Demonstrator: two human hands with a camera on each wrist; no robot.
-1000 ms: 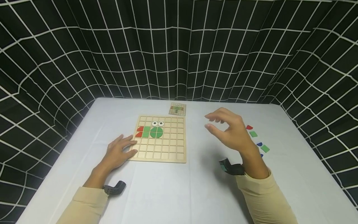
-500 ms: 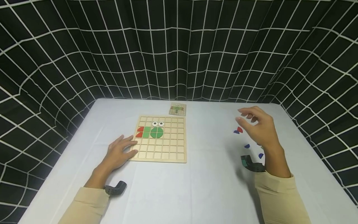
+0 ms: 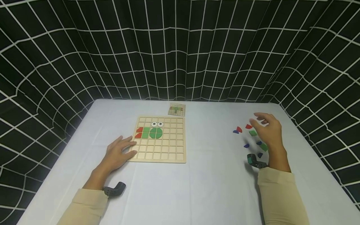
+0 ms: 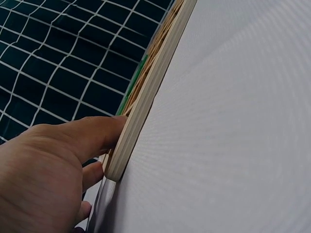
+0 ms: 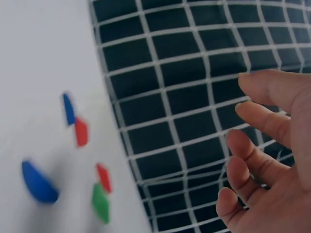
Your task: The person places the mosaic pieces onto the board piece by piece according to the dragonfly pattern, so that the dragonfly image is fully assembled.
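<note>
The left hand (image 3: 116, 153) rests on the left edge of the wooden grid board (image 3: 171, 147), fingers relaxed; the left wrist view has its fingers at the board's corner (image 4: 116, 167). On the board lie two eye pieces (image 3: 157, 124), a green circle of quarters (image 3: 156, 133), green pieces (image 3: 145, 132) and red pieces (image 3: 138, 135). The right hand (image 3: 269, 131), fingers loosely bent and apart with nothing between them, hovers over the right side near a green piece (image 3: 252, 133) and a red piece (image 3: 248, 126). The right wrist view confirms the empty hand (image 5: 272, 155).
A small pattern card (image 3: 177, 109) lies behind the board. Loose blue pieces (image 3: 246, 145), another red piece (image 3: 239, 129) and a second green piece (image 3: 263, 147) are scattered at the right of the white table (image 3: 213, 184). A dark gridded curtain (image 3: 180, 50) surrounds the far sides.
The right hand has moved right, from beside the board to above the loose pieces, uncovering several of them. The left hand has stayed on the board's edge.
</note>
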